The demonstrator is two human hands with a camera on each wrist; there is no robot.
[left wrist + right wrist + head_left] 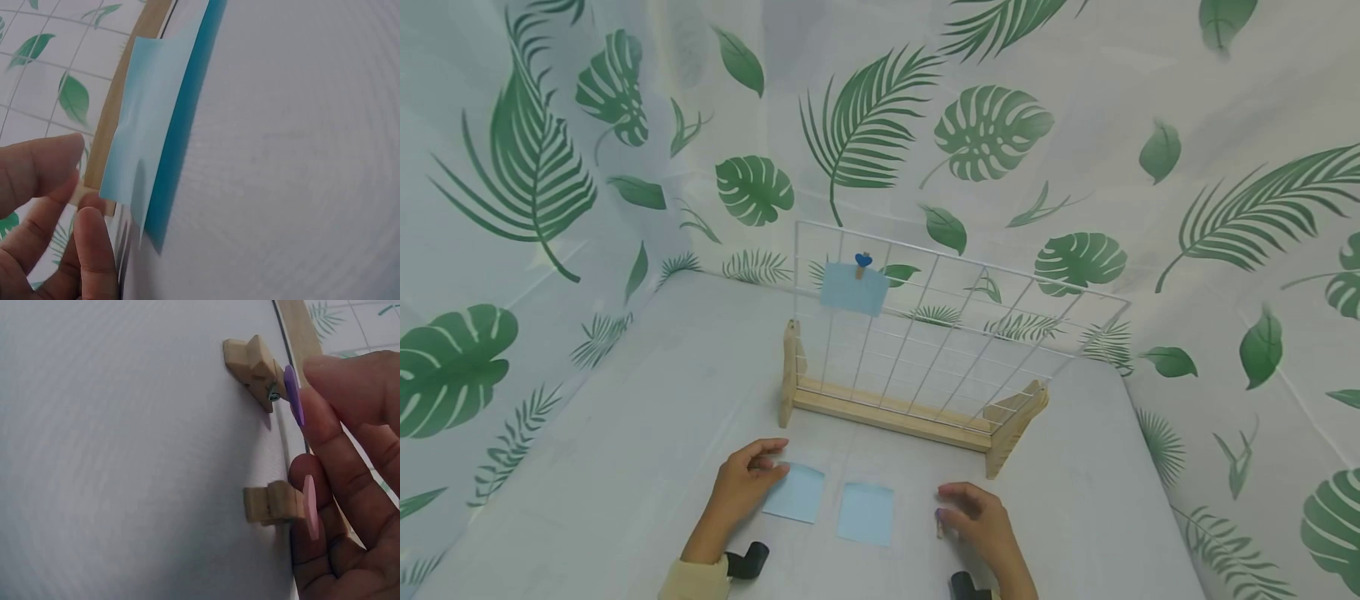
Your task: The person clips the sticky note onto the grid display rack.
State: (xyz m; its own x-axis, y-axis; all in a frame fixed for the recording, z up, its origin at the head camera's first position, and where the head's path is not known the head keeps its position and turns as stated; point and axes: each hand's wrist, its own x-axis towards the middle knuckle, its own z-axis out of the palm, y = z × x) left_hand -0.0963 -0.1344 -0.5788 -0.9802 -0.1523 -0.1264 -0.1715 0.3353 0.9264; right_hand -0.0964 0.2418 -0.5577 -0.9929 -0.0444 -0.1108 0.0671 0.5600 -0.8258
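Two pale blue paper sheets lie side by side on the white table. My left hand (pixel 745 483) is at the left sheet (pixel 797 493), its thumb over the upper left corner. In the left wrist view that sheet (pixel 147 119) has a raised edge beyond my parted fingers. The other sheet (pixel 866 513) lies to its right. My right hand (pixel 981 521) is beside two wooden clothespins, with thumb and index finger apart in the head view. Its fingertips are right at the purple-topped clothespin (pixel 259 369). The pink-topped clothespin (pixel 275 503) sits nearer the other fingers.
Behind the sheets stands a white wire grid (pixel 917 333) on a wooden base (pixel 887 417). A blue heart-topped clothespin (pixel 862 265) holds another blue sheet (pixel 850 292) at its upper left. Leaf-printed cloth (pixel 880 192) hangs around the table (pixel 700 367).
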